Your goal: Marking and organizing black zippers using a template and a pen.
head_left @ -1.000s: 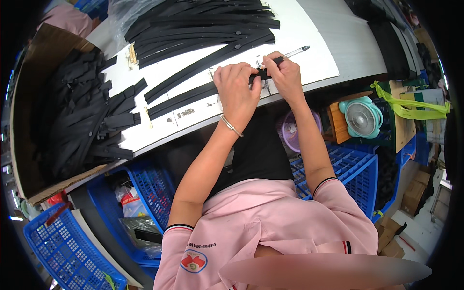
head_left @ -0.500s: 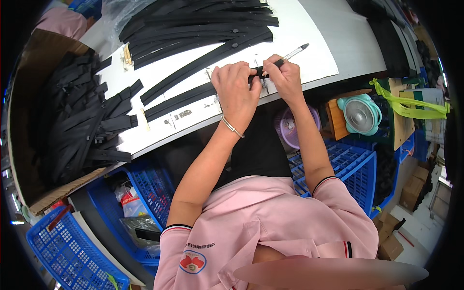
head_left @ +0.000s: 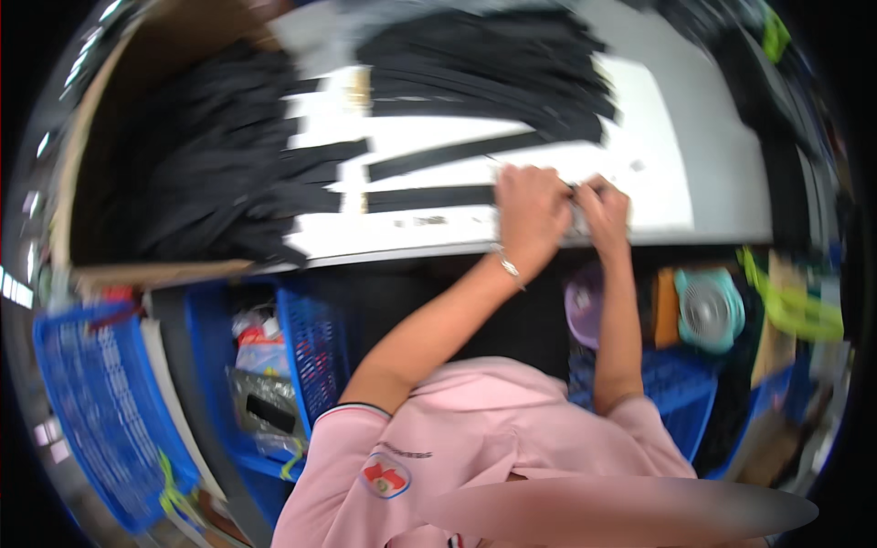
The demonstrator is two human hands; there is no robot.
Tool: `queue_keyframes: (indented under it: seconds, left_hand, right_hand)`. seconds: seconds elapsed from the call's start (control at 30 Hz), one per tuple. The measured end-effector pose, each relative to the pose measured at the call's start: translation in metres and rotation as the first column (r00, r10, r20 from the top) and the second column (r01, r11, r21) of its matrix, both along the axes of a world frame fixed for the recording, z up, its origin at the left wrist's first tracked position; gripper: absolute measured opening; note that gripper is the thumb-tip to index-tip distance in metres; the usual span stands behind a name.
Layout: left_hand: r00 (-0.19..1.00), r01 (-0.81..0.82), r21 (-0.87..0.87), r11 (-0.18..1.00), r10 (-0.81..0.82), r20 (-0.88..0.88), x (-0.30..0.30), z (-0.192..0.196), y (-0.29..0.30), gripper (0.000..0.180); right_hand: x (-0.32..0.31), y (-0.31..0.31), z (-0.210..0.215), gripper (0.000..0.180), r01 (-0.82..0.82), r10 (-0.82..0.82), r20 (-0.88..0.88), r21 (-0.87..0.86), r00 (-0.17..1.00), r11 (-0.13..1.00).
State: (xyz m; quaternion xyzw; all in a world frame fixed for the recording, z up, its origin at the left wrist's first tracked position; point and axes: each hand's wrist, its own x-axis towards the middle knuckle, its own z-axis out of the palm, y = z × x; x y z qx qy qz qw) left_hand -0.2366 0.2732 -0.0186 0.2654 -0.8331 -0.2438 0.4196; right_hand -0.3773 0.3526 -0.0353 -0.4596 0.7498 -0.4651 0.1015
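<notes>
Strip of flat black material, stretched along the near edge of the white board and running at its right under the left hand. Left hand on the right half of the board, fingers bent and bunched together over the strip; gripping or merely pressing, cannot tell through the motion blur. Right hand just beside, nearer the board's right end, thumb and fingers curled close to one another; cannot make out anything between the fingertips, nor tell a firm hold from a loose one. Bracelet on the left wrist, just below the board's near edge.

Second black strip on the board, just beyond the first, slanting up rightward to the pile of black strips across the board's far side. Left of the board, cardboard box heaped with dark pieces, some spilling onto the board's left end. Right of the board, bare stretch of grey table.

Below the board's left part, blue basket with bagged items; farther left, blue crate. Below the board's right part, lilac bin; farther right, turquoise fan and yellow-green strap.
</notes>
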Motion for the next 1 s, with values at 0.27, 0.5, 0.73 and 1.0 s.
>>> queue_keyframes:
  seconds: [0.27,0.5,0.73,1.0]
  left_hand:
    - [0.982,-0.002,-0.071,0.997,0.015,0.189,0.016,-0.018,0.024,0.029]
    - [0.928,0.087,0.065,0.994,-0.105,0.357,0.042,-0.020,0.014,0.057]
    - [0.935,0.078,0.111,0.991,-0.111,0.336,0.010,-0.017,-0.076,0.059]
    - [0.713,0.660,0.352,0.663,-0.701,-0.018,0.137,0.030,0.026,0.028]
  right_hand:
    - [-0.030,0.020,-0.044,0.015,0.154,-0.027,0.461,-0.241,0.887,0.958]
    - [-0.015,0.007,-0.018,0.025,0.302,-0.179,0.454,-0.216,0.873,0.928]
    - [-0.004,-0.006,-0.002,0.029,0.276,-0.171,0.371,-0.250,0.913,0.928]
    - [-0.004,-0.005,-0.008,0.028,0.276,-0.178,0.344,-0.264,0.922,0.924]
